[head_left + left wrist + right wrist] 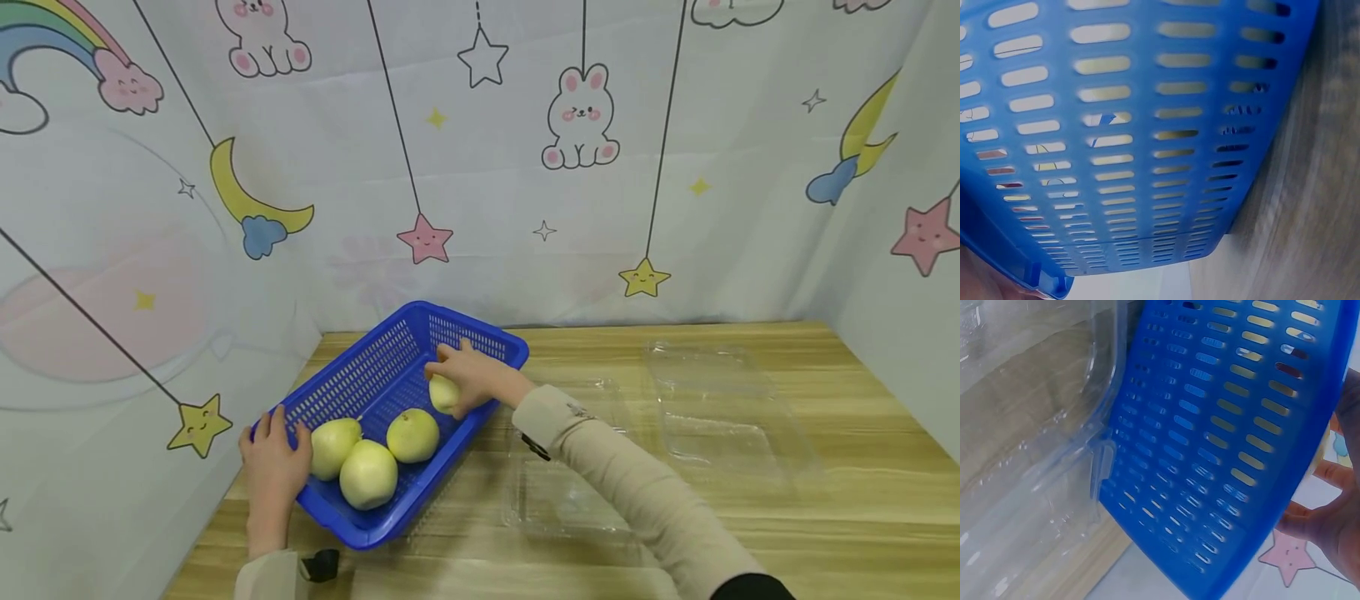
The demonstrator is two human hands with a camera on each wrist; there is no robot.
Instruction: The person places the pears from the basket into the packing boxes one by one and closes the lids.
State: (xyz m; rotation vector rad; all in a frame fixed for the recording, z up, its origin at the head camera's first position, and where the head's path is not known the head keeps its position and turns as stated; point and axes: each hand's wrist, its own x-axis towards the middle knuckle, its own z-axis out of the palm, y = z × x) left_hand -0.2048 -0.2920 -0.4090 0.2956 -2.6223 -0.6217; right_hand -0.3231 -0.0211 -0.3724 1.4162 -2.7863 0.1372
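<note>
A blue slotted plastic basket (pixel 386 385) stands at an angle on the left part of the table. My left hand (pixel 276 467) grips its near left rim, thumb toward the inside. Near the basket's far right end, my right hand (pixel 474 377) holds a pale yellow-green pear (pixel 444 394), the palm partly covering it. Three more pears lie in the near half: one by the left wall (pixel 335 448), one in front (pixel 368 475) and one toward the right wall (pixel 413 436). In the right wrist view, the fingers (pixel 1335 474) reach over the basket's rim.
Right of the basket, a clear plastic container (pixel 558 500) lies under my right forearm, close against the basket wall. Another clear container (pixel 720 437) sits farther right on the wooden table (pixel 847 400). A printed cloth (pixel 510 275) stands behind and at both sides.
</note>
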